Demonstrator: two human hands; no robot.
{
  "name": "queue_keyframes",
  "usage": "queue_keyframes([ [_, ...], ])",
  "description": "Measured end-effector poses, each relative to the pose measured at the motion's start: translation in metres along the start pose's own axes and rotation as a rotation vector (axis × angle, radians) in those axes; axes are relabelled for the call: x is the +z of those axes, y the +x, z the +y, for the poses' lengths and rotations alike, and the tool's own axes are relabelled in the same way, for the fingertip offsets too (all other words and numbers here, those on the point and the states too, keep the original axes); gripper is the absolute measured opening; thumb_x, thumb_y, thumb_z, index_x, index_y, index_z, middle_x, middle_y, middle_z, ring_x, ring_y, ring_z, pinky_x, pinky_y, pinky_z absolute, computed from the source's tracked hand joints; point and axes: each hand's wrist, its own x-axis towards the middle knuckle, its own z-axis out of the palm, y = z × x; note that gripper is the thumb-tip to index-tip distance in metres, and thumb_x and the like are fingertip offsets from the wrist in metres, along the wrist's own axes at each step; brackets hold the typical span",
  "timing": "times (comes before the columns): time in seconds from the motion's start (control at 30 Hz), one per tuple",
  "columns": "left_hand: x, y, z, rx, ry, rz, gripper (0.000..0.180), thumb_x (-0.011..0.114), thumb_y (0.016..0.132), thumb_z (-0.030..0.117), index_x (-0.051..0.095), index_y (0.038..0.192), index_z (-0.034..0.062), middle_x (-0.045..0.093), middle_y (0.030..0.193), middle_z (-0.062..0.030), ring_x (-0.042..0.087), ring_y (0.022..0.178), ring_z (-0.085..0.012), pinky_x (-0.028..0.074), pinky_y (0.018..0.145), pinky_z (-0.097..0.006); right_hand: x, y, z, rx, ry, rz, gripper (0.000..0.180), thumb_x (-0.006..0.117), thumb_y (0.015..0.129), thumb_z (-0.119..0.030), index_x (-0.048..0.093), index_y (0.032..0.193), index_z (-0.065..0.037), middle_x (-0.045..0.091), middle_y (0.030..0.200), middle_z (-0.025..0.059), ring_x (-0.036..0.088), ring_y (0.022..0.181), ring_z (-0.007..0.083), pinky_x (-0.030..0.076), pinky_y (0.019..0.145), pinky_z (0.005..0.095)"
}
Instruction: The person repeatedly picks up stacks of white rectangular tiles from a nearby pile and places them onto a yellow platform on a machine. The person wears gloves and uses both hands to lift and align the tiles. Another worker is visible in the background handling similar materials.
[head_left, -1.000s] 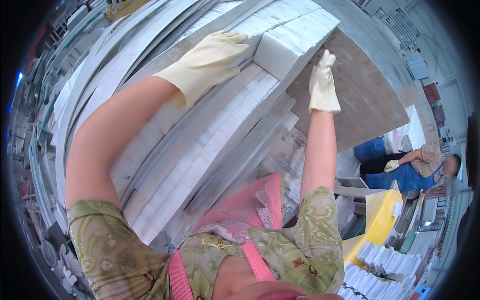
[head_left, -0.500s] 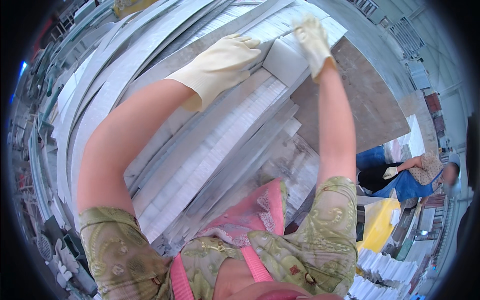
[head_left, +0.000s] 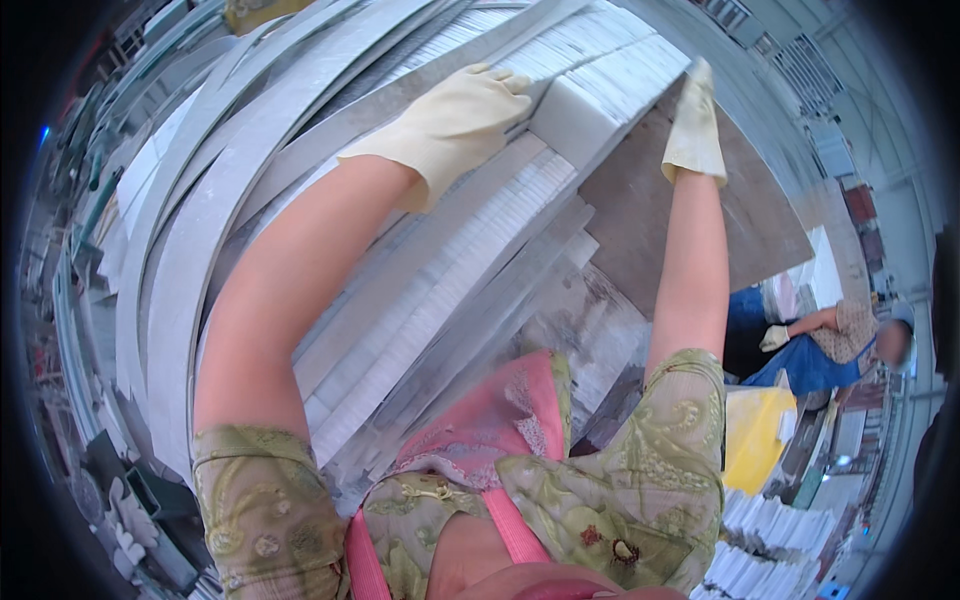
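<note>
My left hand (head_left: 455,112), in a cream rubber glove, lies across the packed rows of thin pale strips. Its fingers reach to the right, slightly bent, at the left end of a white block of stacked slabs (head_left: 582,118). At the far right corner of these slabs is my right hand (head_left: 696,122) in a matching glove. Its fingers are extended and held together, with the palm side toward the slabs' end; whether it touches them I cannot tell. Nearer to me runs a long row of upright pale strips (head_left: 480,225).
Long curved pale strips (head_left: 245,150) lie to the left. A brown board (head_left: 655,205) spreads under my right forearm. A person in a blue apron (head_left: 810,362) is on the right, near a yellow object (head_left: 755,435) and piled white slabs (head_left: 770,535).
My right hand has moved right and slightly down from the slabs' top to their far right corner. My left hand has shifted slightly right, still on the strips.
</note>
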Motion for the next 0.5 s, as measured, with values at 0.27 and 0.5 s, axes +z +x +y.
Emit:
queue_keyframes([
  [0.27,0.002,-0.001,0.000,-0.029,-0.025,0.027,0.046,0.067,0.081,0.006,0.062,0.126,-0.0030,0.056,0.143,-0.0184,0.049,0.138,-0.0321,0.036,0.119,-0.040,0.033,-0.031,0.004,0.074,0.222,0.369,0.070,0.034,0.109,-0.050,0.017,0.164,-0.009,0.014,0.171,0.0084,0.021,0.155,0.0275,0.018,0.125,0.0422],
  [0.5,-0.002,0.000,0.004,-0.041,-0.005,0.001,0.043,0.064,0.083,0.005,0.062,0.126,-0.0039,0.056,0.143,-0.0193,0.048,0.139,-0.0322,0.035,0.120,-0.040,0.059,-0.027,0.044,0.110,0.652,0.168,0.061,0.044,0.110,-0.035,0.022,0.161,-0.011,0.026,0.165,0.0094,0.033,0.147,0.0247,0.029,0.120,0.0404],
])
